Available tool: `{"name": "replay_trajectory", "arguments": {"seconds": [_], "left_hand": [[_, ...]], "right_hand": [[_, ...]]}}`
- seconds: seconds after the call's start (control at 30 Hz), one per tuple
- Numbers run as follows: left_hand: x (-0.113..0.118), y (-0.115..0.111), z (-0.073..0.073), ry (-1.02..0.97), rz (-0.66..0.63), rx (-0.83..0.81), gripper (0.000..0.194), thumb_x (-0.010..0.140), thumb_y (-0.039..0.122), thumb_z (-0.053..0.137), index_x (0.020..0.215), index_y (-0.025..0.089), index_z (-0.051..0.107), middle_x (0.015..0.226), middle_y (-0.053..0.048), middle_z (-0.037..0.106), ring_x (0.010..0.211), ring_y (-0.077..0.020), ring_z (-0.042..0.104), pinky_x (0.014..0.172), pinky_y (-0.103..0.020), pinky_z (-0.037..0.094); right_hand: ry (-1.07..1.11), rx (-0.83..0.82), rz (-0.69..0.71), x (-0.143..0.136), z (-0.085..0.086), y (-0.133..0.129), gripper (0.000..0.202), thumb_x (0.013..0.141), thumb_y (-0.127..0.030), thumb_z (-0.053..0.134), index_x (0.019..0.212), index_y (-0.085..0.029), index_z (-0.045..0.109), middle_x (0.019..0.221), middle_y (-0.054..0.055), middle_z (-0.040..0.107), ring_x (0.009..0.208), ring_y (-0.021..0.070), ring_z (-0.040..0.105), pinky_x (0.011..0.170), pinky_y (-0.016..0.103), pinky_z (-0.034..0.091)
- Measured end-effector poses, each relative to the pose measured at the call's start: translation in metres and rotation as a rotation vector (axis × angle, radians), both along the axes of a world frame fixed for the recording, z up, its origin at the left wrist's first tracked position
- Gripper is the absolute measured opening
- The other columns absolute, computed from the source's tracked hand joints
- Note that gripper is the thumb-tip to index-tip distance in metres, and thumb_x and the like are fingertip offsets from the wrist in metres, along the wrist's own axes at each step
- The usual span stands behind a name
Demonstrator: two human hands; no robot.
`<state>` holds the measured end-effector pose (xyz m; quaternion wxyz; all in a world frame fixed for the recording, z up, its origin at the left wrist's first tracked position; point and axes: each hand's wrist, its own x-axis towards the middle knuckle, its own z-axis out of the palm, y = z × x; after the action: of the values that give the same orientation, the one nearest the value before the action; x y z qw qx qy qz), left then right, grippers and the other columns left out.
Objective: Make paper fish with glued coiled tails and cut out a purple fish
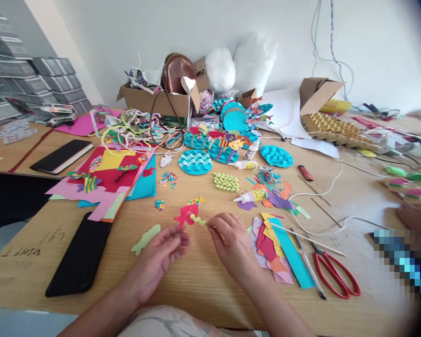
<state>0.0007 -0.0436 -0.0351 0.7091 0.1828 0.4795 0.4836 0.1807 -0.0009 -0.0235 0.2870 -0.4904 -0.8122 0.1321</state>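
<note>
The right hand (229,241) pinches a wavy green strip (198,220) against a flat red fish (185,215), between both hands. The left hand (161,248) curls beside the fish; its grip I cannot tell. The wooden bench (196,276) shows grain; the wall (126,28) is pale.

Brightly lit, with pale glare on the tabletop (364,250). Blurred toward the sides, darkened in the right-hand corners.
</note>
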Motion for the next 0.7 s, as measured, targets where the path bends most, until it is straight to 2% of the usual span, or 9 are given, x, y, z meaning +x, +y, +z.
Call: {"name": "replay_trajectory", "arguments": {"seconds": [0.1,0.27,0.43,0.7], "left_hand": [[0.011,-0.004,0.001,-0.136,-0.013,0.018,0.030,0.068,0.029,0.074,0.093,0.015,0.065,0.093,-0.008,0.068,0.089,-0.0172,0.061,0.081,-0.029,0.046],[0.016,0.001,0.001,-0.260,0.128,0.031,0.022,0.072,0.032,0.071,0.083,0.014,0.064,0.088,-0.007,0.068,0.084,-0.0156,0.062,0.078,-0.028,0.046],[0.009,0.001,-0.001,-0.275,0.217,0.025,0.022,0.068,0.030,0.075,0.075,0.014,0.062,0.075,-0.003,0.067,0.069,-0.0122,0.061,0.067,-0.024,0.047],[-0.005,0.002,0.006,-0.215,0.244,0.052,0.019,0.066,0.025,0.076,0.069,0.014,0.061,0.065,0.002,0.063,0.057,-0.0076,0.055,0.054,-0.018,0.043]], "right_hand": [[0.008,-0.019,0.019,-0.019,0.004,-0.006,0.015,0.086,-0.012,0.049,0.079,-0.018,0.061,0.079,0.004,0.063,0.076,0.0173,0.055,0.069,0.027,0.038],[-0.065,-0.022,0.057,-0.043,0.006,-0.008,0.016,0.084,-0.011,0.049,0.076,-0.019,0.060,0.077,0.004,0.062,0.074,0.0172,0.055,0.067,0.026,0.037],[-0.111,0.009,0.081,-0.057,0.006,-0.009,0.013,0.083,-0.011,0.051,0.074,-0.018,0.056,0.074,0.003,0.061,0.071,0.0175,0.054,0.065,0.027,0.035],[-0.144,0.096,0.161,-0.073,0.007,-0.009,0.014,0.084,-0.013,0.050,0.073,-0.019,0.054,0.073,0.002,0.059,0.067,0.0173,0.052,0.063,0.028,0.035]]}}
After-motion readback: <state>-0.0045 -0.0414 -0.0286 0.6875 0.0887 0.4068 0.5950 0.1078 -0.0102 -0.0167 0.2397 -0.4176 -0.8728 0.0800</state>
